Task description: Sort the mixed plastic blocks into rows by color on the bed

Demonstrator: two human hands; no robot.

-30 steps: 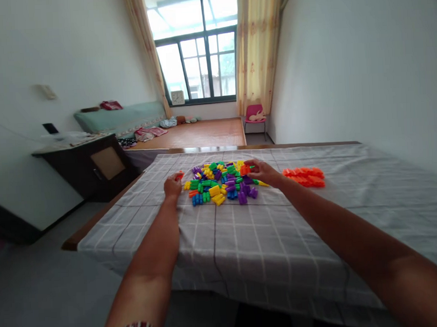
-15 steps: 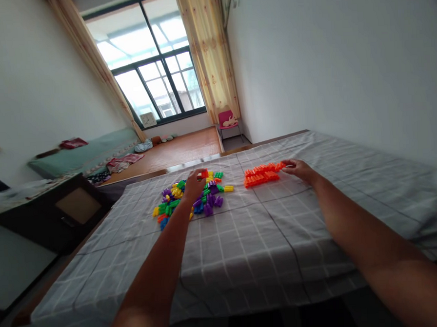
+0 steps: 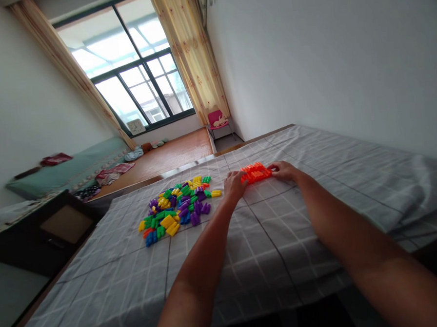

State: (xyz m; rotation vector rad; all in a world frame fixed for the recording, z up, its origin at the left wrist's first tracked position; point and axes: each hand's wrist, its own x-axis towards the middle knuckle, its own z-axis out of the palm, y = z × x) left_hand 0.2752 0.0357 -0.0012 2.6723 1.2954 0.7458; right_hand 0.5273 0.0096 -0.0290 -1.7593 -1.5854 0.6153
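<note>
Two rows of orange plastic building blocks (image 3: 256,173) lie side by side on the checked grey cloth (image 3: 265,224). My left hand (image 3: 235,186) is at their left end, fingers curled closed on an orange block there that they partly hide. At the right end my right hand (image 3: 285,170) pinches an orange block between thumb and fingers. To the left of my left hand spreads a loose pile of building blocks (image 3: 184,204) in yellow, green, purple and blue, with a few orange ones among them.
The cloth-covered surface runs up to the white wall (image 3: 327,70) on the right. Beyond its far edge are a brown platform (image 3: 174,153) and a pink chair (image 3: 216,119). A dark cabinet (image 3: 42,231) stands at the left.
My left hand has moved right from the loose pile to the orange rows, carrying an orange block. My right hand stays at their right end. The view has turned slightly right.
</note>
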